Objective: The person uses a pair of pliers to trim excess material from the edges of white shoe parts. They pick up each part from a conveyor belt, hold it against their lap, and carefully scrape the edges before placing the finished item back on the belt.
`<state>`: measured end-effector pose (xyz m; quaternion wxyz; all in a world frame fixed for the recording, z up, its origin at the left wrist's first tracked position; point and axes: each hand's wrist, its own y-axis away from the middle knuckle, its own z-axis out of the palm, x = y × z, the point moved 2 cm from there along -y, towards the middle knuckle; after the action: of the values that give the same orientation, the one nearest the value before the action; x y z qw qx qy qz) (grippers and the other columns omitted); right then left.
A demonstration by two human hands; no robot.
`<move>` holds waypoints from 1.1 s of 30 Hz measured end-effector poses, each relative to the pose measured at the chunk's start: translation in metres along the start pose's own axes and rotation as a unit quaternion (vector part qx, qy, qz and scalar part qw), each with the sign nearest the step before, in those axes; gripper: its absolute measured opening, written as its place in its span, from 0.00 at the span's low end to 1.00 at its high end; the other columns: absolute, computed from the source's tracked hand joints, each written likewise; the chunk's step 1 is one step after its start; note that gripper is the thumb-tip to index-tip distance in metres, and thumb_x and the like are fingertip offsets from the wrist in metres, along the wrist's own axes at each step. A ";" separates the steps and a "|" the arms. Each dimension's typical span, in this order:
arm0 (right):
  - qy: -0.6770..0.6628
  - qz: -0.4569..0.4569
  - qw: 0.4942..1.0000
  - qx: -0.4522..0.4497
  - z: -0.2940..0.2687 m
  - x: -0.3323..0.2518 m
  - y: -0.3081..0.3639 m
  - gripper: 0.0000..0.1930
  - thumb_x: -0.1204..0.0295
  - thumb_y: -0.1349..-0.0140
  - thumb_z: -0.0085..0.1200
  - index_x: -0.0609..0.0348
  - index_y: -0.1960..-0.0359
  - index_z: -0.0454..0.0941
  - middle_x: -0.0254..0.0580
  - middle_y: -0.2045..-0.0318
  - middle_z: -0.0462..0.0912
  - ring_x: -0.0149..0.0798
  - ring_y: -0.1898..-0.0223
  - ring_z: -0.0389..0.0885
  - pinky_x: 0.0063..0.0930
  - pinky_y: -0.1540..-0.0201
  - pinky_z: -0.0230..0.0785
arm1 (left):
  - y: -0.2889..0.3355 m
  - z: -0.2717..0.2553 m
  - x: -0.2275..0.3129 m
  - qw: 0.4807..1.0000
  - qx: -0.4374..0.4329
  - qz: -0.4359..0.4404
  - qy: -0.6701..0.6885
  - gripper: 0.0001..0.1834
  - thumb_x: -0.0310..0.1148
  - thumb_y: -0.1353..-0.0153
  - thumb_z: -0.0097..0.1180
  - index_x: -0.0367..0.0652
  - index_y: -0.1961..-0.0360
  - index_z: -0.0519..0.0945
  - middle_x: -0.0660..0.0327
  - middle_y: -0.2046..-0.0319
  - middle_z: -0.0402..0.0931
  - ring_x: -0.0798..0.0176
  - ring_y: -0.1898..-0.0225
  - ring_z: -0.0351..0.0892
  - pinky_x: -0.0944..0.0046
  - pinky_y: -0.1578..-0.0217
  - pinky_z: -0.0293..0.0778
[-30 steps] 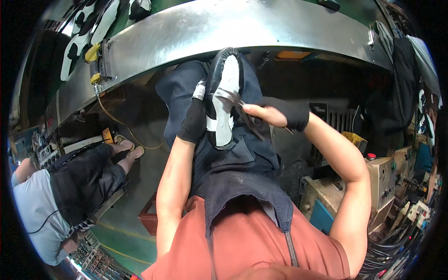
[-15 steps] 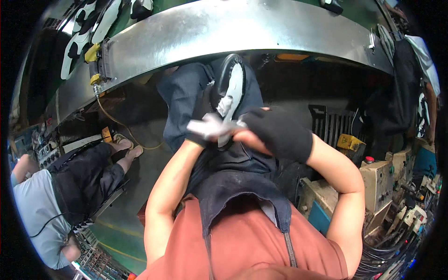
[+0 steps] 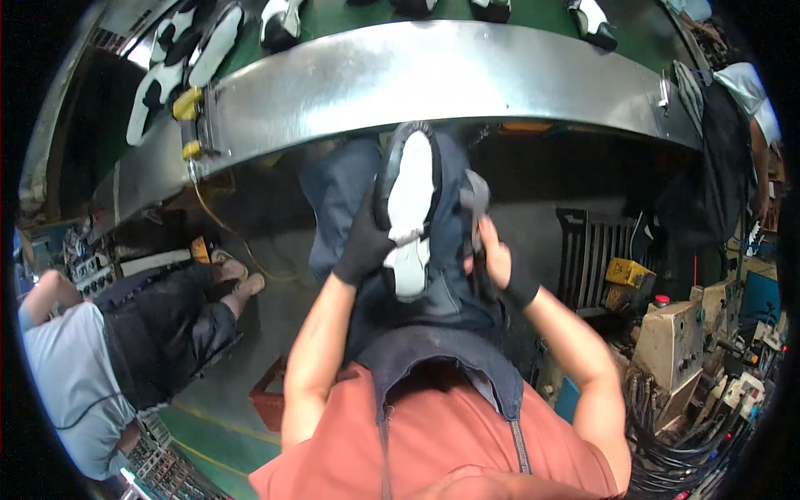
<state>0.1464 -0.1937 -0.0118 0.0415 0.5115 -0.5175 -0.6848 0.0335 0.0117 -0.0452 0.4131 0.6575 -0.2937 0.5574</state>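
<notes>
A black lasted shoe upper (image 3: 384, 200) lies bottom up across my lap, its pale white underside (image 3: 410, 187) facing me. Around its near half wraps my black-gloved left hand (image 3: 367, 239), gripping the side, with fingers reaching onto a whitish strip across the waist. Just right of the shoe and apart from it, my right hand (image 3: 495, 257), in a black glove that leaves fingers bare, closes on a hand tool with a curved grey metal head (image 3: 476, 198). The tool's handle is mostly hidden by the hand, so its exact kind is unclear.
A metal-edged bench (image 3: 433, 71) curves ahead, with several black-and-white shoe parts (image 3: 281, 23) on green beyond it. A yellow-and-black tool (image 3: 188, 117) hangs on its left side. A seated co-worker (image 3: 142, 333) is at left. A slatted black chair (image 3: 587, 250) and control box (image 3: 671, 337) stand right.
My hands have parted from over the shoe. The right one has moved right with the grey-headed tool in it; the left now holds the shoe's side, and its white underside faces up more fully.
</notes>
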 end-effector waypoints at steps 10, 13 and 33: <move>-0.131 0.035 0.990 0.032 0.019 0.074 -0.068 0.36 0.41 0.33 0.25 0.64 0.64 0.75 0.43 0.80 0.78 0.36 0.79 0.79 0.27 0.71 0.71 | -0.240 -0.129 0.129 0.999 0.050 0.004 -0.015 0.25 0.32 0.45 0.56 0.37 0.46 0.69 0.56 0.60 0.76 0.61 0.62 0.78 0.62 0.59 0.76; -0.098 0.036 0.994 0.004 0.015 0.045 -0.100 0.42 0.37 0.36 0.23 0.68 0.66 0.77 0.47 0.80 0.79 0.39 0.77 0.80 0.31 0.66 0.70 | -0.361 -0.192 0.181 0.991 0.077 -0.059 -0.088 0.23 0.36 0.49 0.60 0.38 0.52 0.74 0.54 0.63 0.77 0.61 0.63 0.79 0.62 0.61 0.76; 0.039 -0.092 0.988 0.114 -0.009 -0.067 -0.106 0.21 0.58 0.30 0.35 0.63 0.56 0.75 0.46 0.66 0.81 0.43 0.72 0.82 0.33 0.67 0.73 | -0.437 0.148 0.155 0.922 0.171 0.157 -0.310 0.41 0.50 0.53 0.61 0.30 0.45 0.63 0.42 0.47 0.66 0.42 0.46 0.68 0.52 0.47 0.65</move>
<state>0.2349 -0.1117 -0.0473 -0.0604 0.5843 -0.5413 -0.6016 0.5078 0.1073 0.0057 0.0903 0.8034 -0.4067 0.4255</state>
